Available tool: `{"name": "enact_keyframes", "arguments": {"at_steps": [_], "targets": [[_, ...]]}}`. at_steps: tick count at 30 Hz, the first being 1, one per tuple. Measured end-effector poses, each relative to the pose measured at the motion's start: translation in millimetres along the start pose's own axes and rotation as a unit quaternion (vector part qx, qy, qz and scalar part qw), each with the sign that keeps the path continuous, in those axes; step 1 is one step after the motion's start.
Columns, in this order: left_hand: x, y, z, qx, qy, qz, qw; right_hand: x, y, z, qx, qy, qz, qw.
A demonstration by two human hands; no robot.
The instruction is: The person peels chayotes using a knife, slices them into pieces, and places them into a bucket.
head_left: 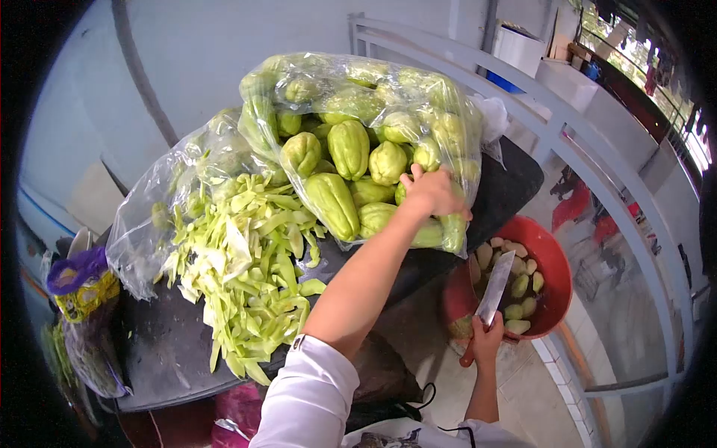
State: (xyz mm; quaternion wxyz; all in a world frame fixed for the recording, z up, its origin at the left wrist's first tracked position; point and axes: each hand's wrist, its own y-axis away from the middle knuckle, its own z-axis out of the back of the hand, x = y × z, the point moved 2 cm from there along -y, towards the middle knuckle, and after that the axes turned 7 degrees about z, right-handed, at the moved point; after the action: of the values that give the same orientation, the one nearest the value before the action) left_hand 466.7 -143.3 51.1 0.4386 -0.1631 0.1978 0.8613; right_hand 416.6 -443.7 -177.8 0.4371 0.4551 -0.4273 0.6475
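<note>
My left hand (pixel 437 193) reaches into the open mouth of a clear plastic bag (pixel 351 71) full of green chayotes (pixel 349 149). Its fingers are apart and bent down over the chayotes at the bag's right side; their undersides are hidden. Lower right, my right hand (pixel 487 340) is closed round the brown handle of a knife (pixel 496 287). The broad blade points up, over a red bucket (pixel 554 306). Inside the bucket lie several pale peeled chayotes (pixel 517 312). A heap of green peelings (pixel 254 261) spreads left of my left forearm.
Bag and peelings rest on a black table (pixel 160 366). A second clear bag (pixel 146 231) stands behind the peelings. At the table's left edge is a purple and yellow bag (pixel 86 291). A grey metal railing (pixel 556 123) curves along the right, beyond the bucket.
</note>
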Motion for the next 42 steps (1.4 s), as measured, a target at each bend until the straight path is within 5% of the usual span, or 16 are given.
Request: {"name": "enact_keyframes", "arguments": {"at_steps": [6, 8, 15, 17, 23, 26, 36, 42], "targets": [[15, -3, 15, 0.019, 0.063, -0.046, 0.997, -1, -8, 5, -0.007, 0.028, 0.086, 0.996], [16, -2, 18, 0.044, 0.066, -0.047, 0.996, 6, -4, 6, 0.031, 0.022, 0.006, 0.999], [33, -7, 18, 0.047, -0.021, -0.123, 0.991, 26, 2, -6, 0.023, -0.054, -0.022, 0.998], [41, -16, 14, 0.018, 0.051, -0.245, 0.968, 18, 1, -7, 0.025, -0.054, 0.01, 0.998], [42, 8, 18, -0.052, 0.103, -0.28, 0.953, -9, -3, -5, 0.027, 0.009, 0.117, 0.993], [41, 23, 19, -0.1, 0.12, -0.292, 0.944, 15, 2, -8, 0.038, -0.043, -0.007, 0.998], [52, 53, 40, -0.195, 0.141, -0.312, 0.919, 25, 4, -9, 0.035, -0.06, -0.029, 0.997], [62, 58, 54, -0.242, 0.229, -0.245, 0.91, 34, 3, -11, 0.046, 0.007, 0.057, 0.997]]}}
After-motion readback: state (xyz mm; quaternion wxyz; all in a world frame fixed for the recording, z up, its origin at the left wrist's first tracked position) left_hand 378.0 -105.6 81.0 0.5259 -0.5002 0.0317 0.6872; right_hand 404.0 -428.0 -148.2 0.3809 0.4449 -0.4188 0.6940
